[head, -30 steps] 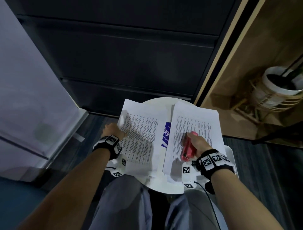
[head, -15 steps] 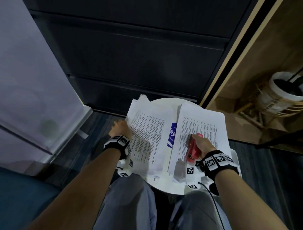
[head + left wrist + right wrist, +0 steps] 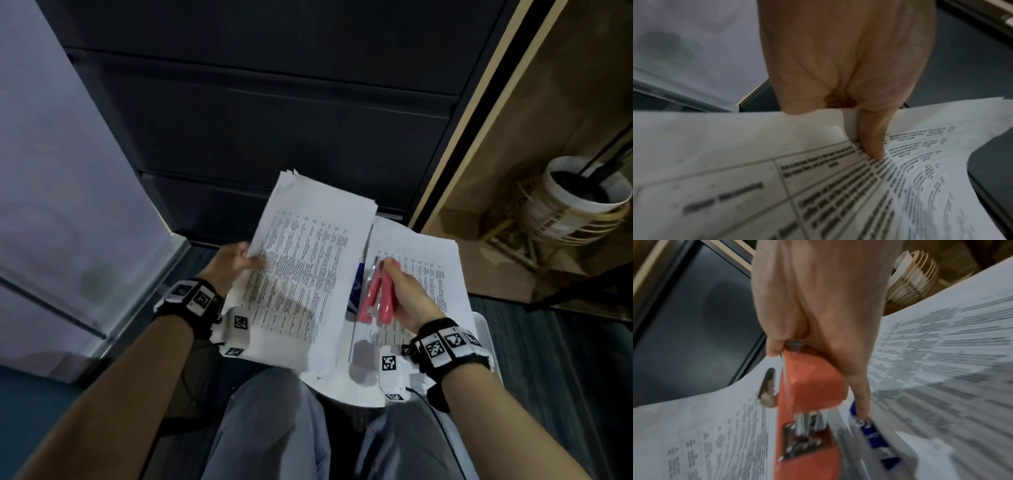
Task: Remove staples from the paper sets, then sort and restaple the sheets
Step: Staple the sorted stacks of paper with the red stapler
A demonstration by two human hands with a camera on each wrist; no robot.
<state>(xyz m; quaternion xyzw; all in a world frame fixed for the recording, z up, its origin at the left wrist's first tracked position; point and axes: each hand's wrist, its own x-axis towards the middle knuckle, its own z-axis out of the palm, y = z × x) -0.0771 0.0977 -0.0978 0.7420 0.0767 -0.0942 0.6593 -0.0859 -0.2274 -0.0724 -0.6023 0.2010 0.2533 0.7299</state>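
Two sets of printed sheets lie over a small round white table [image 3: 346,389]. My left hand [image 3: 236,262] pinches the left edge of the left paper set [image 3: 308,267], thumb [image 3: 873,141] on top of the sheets [image 3: 777,178], and holds its far end raised off the table. The right paper set [image 3: 431,274] lies flat. Above its left part my right hand [image 3: 402,291] grips a pink-red stapler [image 3: 378,298], seen close in the right wrist view [image 3: 809,386] with its metal mouth pointing toward me. A blue printed item [image 3: 356,291] shows between the two sets.
Dark cabinet drawers [image 3: 274,120] stand behind the table. A pale panel [image 3: 61,171] is at the left. At the right a white pot in a wicker stand [image 3: 579,202] sits in a wooden alcove. My knees in grey trousers [image 3: 274,428] are under the table's near edge.
My left hand has taken hold of the left paper set's edge and lifted it, tilting its far end up. My right hand has moved the stapler leftward toward the gap between the sets.
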